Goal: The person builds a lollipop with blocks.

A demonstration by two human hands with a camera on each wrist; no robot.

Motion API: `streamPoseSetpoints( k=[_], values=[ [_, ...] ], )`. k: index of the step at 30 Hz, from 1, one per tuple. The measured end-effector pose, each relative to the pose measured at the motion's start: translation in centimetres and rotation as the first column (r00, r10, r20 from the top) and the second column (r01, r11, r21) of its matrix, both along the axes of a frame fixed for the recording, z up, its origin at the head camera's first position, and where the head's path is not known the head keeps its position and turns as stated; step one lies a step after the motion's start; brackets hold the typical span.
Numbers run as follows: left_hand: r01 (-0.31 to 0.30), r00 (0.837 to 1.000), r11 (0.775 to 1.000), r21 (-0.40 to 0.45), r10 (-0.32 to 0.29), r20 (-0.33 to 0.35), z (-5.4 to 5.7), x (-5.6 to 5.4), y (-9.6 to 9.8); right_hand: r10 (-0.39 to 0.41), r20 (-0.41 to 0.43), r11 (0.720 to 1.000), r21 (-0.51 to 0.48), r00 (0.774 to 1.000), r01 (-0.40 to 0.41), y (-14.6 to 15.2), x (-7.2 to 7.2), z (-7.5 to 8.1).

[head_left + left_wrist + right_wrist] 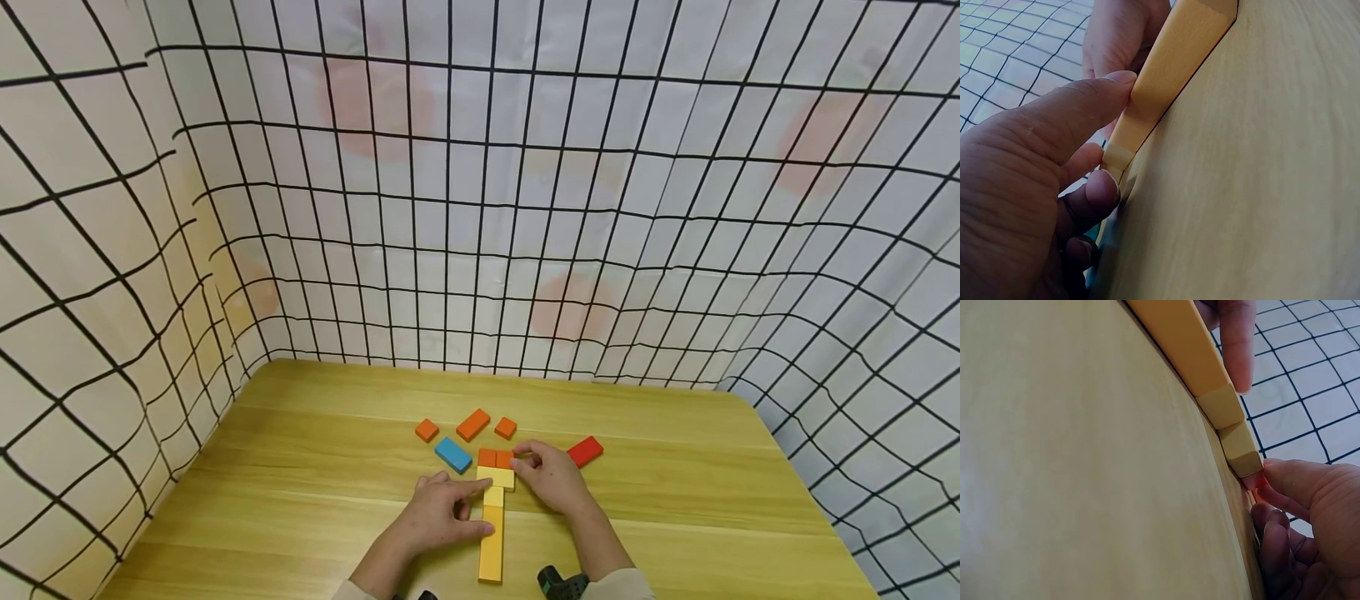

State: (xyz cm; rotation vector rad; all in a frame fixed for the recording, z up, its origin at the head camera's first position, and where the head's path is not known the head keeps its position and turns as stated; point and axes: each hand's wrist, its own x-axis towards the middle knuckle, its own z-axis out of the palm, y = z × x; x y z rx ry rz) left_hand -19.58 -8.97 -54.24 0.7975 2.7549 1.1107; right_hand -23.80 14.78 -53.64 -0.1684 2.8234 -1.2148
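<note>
Flat blocks form a T-like row on the table. A long yellow-orange block (pixel 491 550) lies nearest, then a small light-yellow block (pixel 493 497), then a crosswise pale-yellow block (pixel 496 477). At the far end two small orange blocks sit side by side, a left one (pixel 487 457) and a right one (pixel 505 460). My left hand (pixel 438 515) rests its thumb on the long block and points its index finger onto the crosswise one. My right hand (pixel 553 479) pinches the right orange block at its outer edge between thumb (pixel 1291 478) and index finger.
Beyond the row lie a blue block (pixel 453 455), an orange oblong block (pixel 473 425) and two small orange blocks, one left (pixel 427 430) and one right (pixel 506 428). A red block (pixel 586 451) lies beside my right hand. Grid-patterned cloth (pixel 480 208) walls the wooden table (pixel 300 467).
</note>
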Motion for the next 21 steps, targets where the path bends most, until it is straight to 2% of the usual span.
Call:
streamPoseSetpoints(
  k=[10, 13, 18, 21],
  values=[
    [-0.001, 1.0, 1.0, -0.002, 0.001, 0.005, -0.1, 0.1, 0.1, -0.023, 0.022, 0.999, -0.041, 0.999, 0.023, 0.2, 0.5, 0.0],
    [-0.006, 1.0, 1.0, -0.003, 0.006, 0.012, -0.1, 0.1, 0.1, -0.033, 0.033, 0.996, -0.08, 0.999, 0.035, 0.4, 0.6, 0.1],
    [-0.011, 1.0, 1.0, -0.008, 0.011, 0.022, -0.1, 0.1, 0.1, -0.074, 0.057, 0.986, -0.147, 0.996, 0.082, 0.8, 0.8, 0.6],
    [-0.013, 1.0, 1.0, -0.009, 0.014, 0.026, -0.1, 0.0, 0.0, -0.108, 0.057, 0.982, -0.15, 0.993, 0.116, 1.3, 0.6, 1.0]
  ],
)
